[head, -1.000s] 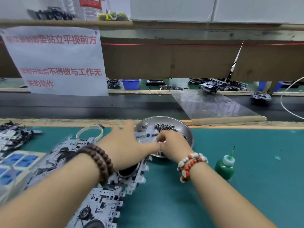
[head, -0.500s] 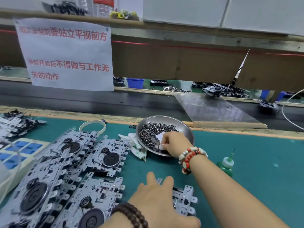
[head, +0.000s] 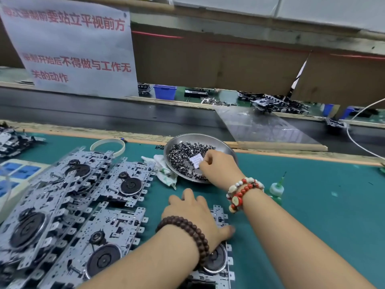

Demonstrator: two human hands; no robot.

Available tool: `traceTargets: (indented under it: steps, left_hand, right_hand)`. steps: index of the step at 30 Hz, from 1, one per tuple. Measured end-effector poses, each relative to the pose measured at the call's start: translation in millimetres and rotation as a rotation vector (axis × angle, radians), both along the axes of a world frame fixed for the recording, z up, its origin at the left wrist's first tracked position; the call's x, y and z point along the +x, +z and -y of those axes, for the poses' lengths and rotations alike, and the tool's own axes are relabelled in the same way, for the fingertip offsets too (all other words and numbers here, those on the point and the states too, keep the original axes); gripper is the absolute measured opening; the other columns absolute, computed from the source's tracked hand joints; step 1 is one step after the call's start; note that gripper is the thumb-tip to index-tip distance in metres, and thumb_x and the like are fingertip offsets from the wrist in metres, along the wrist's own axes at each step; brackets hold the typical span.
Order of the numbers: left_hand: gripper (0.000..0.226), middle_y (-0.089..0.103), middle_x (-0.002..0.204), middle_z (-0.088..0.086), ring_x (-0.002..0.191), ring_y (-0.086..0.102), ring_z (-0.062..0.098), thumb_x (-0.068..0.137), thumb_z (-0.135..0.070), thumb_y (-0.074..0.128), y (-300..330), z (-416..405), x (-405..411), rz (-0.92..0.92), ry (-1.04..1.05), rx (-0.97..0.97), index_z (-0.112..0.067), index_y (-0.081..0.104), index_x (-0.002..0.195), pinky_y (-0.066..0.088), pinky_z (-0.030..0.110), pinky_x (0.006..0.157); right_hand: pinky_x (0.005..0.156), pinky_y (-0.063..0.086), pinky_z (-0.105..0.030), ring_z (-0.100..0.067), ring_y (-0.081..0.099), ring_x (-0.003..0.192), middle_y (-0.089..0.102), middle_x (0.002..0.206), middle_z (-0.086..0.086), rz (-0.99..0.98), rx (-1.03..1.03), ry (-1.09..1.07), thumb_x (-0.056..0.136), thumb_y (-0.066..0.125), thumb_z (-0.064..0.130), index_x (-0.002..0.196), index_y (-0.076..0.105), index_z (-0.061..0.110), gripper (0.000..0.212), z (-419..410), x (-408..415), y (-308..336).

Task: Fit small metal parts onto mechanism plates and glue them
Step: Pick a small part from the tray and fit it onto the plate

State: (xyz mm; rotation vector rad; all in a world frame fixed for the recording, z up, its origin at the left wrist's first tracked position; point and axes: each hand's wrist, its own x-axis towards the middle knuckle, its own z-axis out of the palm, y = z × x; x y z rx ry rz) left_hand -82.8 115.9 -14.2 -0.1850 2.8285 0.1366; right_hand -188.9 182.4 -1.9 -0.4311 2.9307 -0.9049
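1. Head view: the right hand (head: 218, 166) reaches into the steel dish (head: 226, 147) on the green bench (head: 312, 205); its fingers are curled down among the small metal parts (head: 183, 155). Whether they pinch a part cannot be told.
2. A small white printed label (head: 196, 160) lies on the parts, just beside the right fingers.
3. The left hand (head: 192, 213) lies palm-down, fingers relaxed and spread, pressing on one mechanism plate (head: 218, 261) near the bench's front edge; the thumb touches the bench.
4. Further mechanism plates (head: 73, 205), each with a dark round wheel, lie overlapping in rows to the left.
5. A crumpled white cloth (head: 164, 170) touches the dish's left rim.
6. A green glue bottle (head: 276, 189) with a needle tip stands upright beyond the right wrist.
7. A tape ring (head: 108, 143) lies behind the plates.
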Motion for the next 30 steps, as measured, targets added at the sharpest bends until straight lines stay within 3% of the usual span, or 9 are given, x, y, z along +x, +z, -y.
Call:
traceTargets:
  steps: [4,7,12,16,20,23,26,30]
  left_hand:
    - [0.076,0.035,0.128,0.005,0.116,0.04,0.027,0.079,-0.077,0.028,0.3,8.2,-5.5,-0.058,0.021,0.05,-0.017,0.041,0.124,0.032,0.034,0.074]
    - [0.07,0.037,0.124,0.007,0.112,0.046,0.028,0.082,-0.073,0.029,-0.5,10.5,-6.1,-0.076,0.036,0.113,-0.016,0.043,0.12,0.039,0.035,0.08]
    - [0.046,0.042,0.119,0.004,0.112,0.045,0.025,0.091,-0.058,0.031,0.6,16.2,-4.4,-0.18,0.017,0.084,-0.02,0.042,0.114,0.035,0.033,0.074]
    - [0.028,0.041,0.117,0.001,0.109,0.044,0.022,0.096,-0.043,0.034,-6.3,19.7,-0.4,-0.224,0.015,0.219,-0.025,0.043,0.115,0.041,0.035,0.083]
    - [0.019,0.034,0.102,-0.005,0.095,0.035,0.015,0.096,-0.041,0.036,-12.0,20.7,8.2,-0.273,0.002,0.324,-0.028,0.045,0.108,0.039,0.031,0.087]
    - [0.015,0.034,0.114,-0.007,0.108,0.036,0.014,0.095,-0.039,0.041,-11.8,23.6,12.3,-0.238,0.026,0.413,-0.03,0.044,0.106,0.037,0.036,0.096]
    - [0.013,0.034,0.117,-0.014,0.113,0.035,0.01,0.094,-0.038,0.044,-5.7,21.1,13.5,-0.331,0.06,0.491,-0.038,0.042,0.107,0.034,0.035,0.097]
    - [0.011,0.045,0.1,-0.023,0.106,0.04,0.002,0.091,-0.036,0.047,2.0,13.7,14.8,-0.488,0.023,0.651,-0.041,0.044,0.082,0.032,0.032,0.095]
  right_hand:
    - [0.059,0.034,-0.022,-0.011,0.047,0.067,0.054,0.07,0.003,-0.038,-0.07,0.011,0.087,0.054,0.014,0.069,0.051,0.013,0.018,-4.0,8.6,-2.8]
    - [0.054,0.034,-0.017,-0.009,0.049,0.07,0.055,0.067,0.008,-0.079,-0.15,0.006,0.084,0.06,0.014,0.07,0.053,0.014,0.016,-6.9,13.4,-3.3]
    - [0.058,0.04,-0.006,-0.009,0.057,0.074,0.065,0.075,0.006,-0.074,-0.271,-0.016,0.083,0.066,0.019,0.068,0.054,0.022,0.019,-16.6,32.0,-2.2]
    - [0.071,0.053,-0.026,-0.011,0.064,0.068,0.068,0.071,0.006,-0.046,-0.377,-0.019,0.082,0.067,0.014,0.068,0.054,0.021,0.02,-29.0,54.6,-6.5]
    - [0.076,0.055,-0.039,-0.013,0.066,0.069,0.069,0.071,0.005,0.016,-0.459,-0.006,0.08,0.07,0.014,0.065,0.055,0.024,0.023,-40.0,73.6,-13.2]
    - [0.076,0.056,-0.043,-0.017,0.067,0.069,0.07,0.072,0.004,0.09,-0.523,-0.002,0.078,0.071,0.01,0.063,0.056,0.024,0.026,-48.4,81.4,-18.2]
    - [0.072,0.057,-0.038,-0.014,0.067,0.064,0.069,0.068,0.003,0.138,-0.572,-0.004,0.077,0.071,0.005,0.064,0.056,0.021,0.025,-57.1,84.5,-20.6]
    - [0.064,0.053,-0.025,-0.005,0.064,0.06,0.069,0.068,0.007,0.107,-0.565,-0.001,0.078,0.071,0.007,0.068,0.058,0.02,0.021,-62.6,85.3,-25.2]
